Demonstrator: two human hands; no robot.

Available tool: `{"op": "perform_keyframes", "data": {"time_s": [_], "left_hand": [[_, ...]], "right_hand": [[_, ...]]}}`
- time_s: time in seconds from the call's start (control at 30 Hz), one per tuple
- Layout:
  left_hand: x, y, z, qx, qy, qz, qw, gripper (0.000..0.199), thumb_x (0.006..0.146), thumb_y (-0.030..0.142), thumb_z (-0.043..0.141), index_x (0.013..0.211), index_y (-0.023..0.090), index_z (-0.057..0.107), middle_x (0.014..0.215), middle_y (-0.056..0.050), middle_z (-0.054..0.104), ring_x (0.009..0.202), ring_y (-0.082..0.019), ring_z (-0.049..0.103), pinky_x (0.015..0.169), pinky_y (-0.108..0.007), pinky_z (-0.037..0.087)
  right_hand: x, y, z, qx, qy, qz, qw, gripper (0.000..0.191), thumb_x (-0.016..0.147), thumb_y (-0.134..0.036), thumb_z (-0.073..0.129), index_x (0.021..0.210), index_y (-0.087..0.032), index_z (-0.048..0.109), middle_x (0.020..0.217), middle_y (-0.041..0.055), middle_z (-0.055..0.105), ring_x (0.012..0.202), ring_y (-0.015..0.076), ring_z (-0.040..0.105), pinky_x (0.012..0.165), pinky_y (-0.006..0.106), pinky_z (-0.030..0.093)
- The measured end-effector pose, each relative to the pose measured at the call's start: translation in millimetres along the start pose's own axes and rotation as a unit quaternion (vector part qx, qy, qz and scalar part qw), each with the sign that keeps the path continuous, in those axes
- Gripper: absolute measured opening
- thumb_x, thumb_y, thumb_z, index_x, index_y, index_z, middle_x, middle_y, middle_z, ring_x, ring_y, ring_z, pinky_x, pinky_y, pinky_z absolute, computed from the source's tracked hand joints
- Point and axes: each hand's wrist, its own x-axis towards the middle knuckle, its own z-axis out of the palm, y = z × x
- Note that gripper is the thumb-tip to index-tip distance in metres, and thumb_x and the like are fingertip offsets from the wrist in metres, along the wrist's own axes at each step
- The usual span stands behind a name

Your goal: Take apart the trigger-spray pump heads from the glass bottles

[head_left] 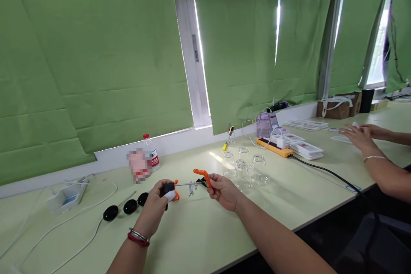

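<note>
My left hand (pixel 159 203) is closed round a black piece (pixel 167 189), from which a thin metal rod (pixel 186 184) runs to the right. A white wrap covers one fingertip. My right hand (pixel 222 190) grips a bent orange part (pixel 204 176) with a black clip (pixel 202 181) beside it, where the rod's far end meets it. Behind the left fingers another orange piece (pixel 176 195) shows in part. Several small metal rods or screws (pixel 192 188) lie on the table between the hands. Three black round discs (pixel 130 206) with thin rods are left of my left hand.
Several glass jars (pixel 241 171) stand beyond my right hand. A bottle (pixel 154 158), a power strip (pixel 278 149), white trays (pixel 306 150) and a purple jug (pixel 263 126) are farther back. White cables (pixel 86 209) cross the left side. Another person's hands (pixel 362 137) are at the right.
</note>
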Motion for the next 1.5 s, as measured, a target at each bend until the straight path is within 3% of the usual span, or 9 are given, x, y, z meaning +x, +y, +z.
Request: {"op": "perform_keyframes", "data": {"time_s": [0.1,0.33,0.67,0.9,1.27,1.5], "left_hand": [[6.2,-17.1,8.3,-0.047,0.038,0.010,0.998,0.036,0.066,0.030,0.060,0.099,0.018,0.051,0.084,-0.003,0.064,0.072,-0.016,0.061,0.061,-0.025,0.043],[5.1,-48.9,13.3,-0.073,-0.027,0.025,0.997,0.036,0.067,0.026,0.063,0.098,0.021,0.046,0.090,-0.005,0.065,0.083,-0.018,0.061,0.068,-0.028,0.046],[1.1,-50.4,14.7,-0.040,-0.012,0.019,0.999,0.036,0.070,0.035,0.061,0.098,0.021,0.043,0.095,-0.005,0.061,0.083,-0.018,0.060,0.063,-0.027,0.044],[-0.3,-51.7,15.8,-0.005,-0.018,0.029,0.999,0.033,0.071,0.035,0.058,0.098,0.022,0.043,0.095,-0.004,0.061,0.078,-0.016,0.058,0.058,-0.024,0.042],[2.3,-52.3,13.8,-0.004,-0.002,0.022,1.000,0.033,0.071,0.035,0.058,0.098,0.022,0.044,0.096,-0.005,0.062,0.080,-0.017,0.058,0.065,-0.027,0.043],[0.1,-54.2,17.3,-0.031,-0.027,0.014,0.999,0.034,0.071,0.032,0.061,0.099,0.022,0.043,0.095,-0.004,0.058,0.075,-0.015,0.054,0.057,-0.023,0.039]], "right_hand": [[0.9,5.0,0.9,-0.014,-0.002,0.032,0.999,0.032,0.065,-0.038,0.073,0.080,-0.017,0.053,0.068,-0.0029,0.048,0.052,0.0043,0.038,0.044,0.019,0.019],[0.5,16.3,2.5,-0.067,-0.033,0.066,0.995,0.036,0.064,-0.037,0.073,0.083,-0.018,0.049,0.065,-0.0055,0.046,0.044,0.0016,0.030,0.042,0.019,0.009],[-0.7,22.5,2.7,-0.100,-0.039,0.069,0.992,0.038,0.071,-0.046,0.065,0.094,-0.018,0.054,0.068,-0.0037,0.053,0.045,0.0038,0.039,0.040,0.019,0.019],[0.2,23.5,2.3,-0.100,-0.042,0.056,0.992,0.035,0.072,-0.047,0.065,0.090,-0.019,0.052,0.068,-0.0038,0.055,0.046,0.0038,0.041,0.040,0.018,0.020],[1.0,27.0,0.4,-0.127,-0.048,0.061,0.989,0.037,0.074,-0.046,0.061,0.095,-0.017,0.053,0.068,-0.0034,0.054,0.044,0.0036,0.041,0.038,0.019,0.020],[0.7,29.0,0.7,-0.146,-0.053,0.068,0.985,0.034,0.075,-0.044,0.061,0.094,-0.017,0.054,0.069,-0.0029,0.056,0.044,0.0035,0.041,0.038,0.018,0.019]]}}
